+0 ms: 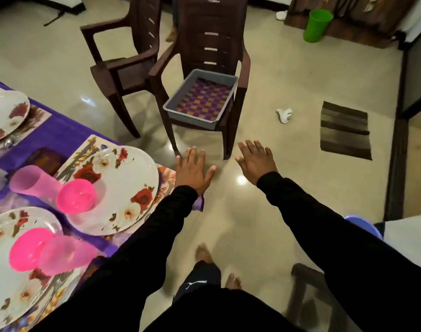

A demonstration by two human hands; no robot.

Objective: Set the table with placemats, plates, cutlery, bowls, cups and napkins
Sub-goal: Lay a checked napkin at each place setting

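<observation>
A shallow grey plastic rectangular tray (180,97) sits on the seat of a dark brown slatted plastic armchair (211,34); inside it lies a flat woven mat checked in purple and orange (203,101), covering the tray's floor; a second brown plastic armchair (123,63) stands just beside it on the glossy pale tiled floor (276,75).

At the left, a table under a purple cloth (58,135) carries floral-printed rectangular placemats (167,176); on them rest round white plates with red rose patterns (132,185); the nearest to the chairs bears a glossy bright pink round plastic bowl (75,195) and, touching it, a translucent pale pink plastic cup (30,179); another pink bowl and cup stand on the lower plate (3,291); fork tines show beside the plates.

The left hand (192,170) is spread flat with straight fingers, grasping nothing, over the table's corner; the right hand (257,161) is likewise released and splayed, above the floor; both sleeves are black.

A green plastic tumbler-shaped bin (317,26) stands far off; a crumpled white paper (285,115) and a brown striped mat (344,131) lie on the floor.
</observation>
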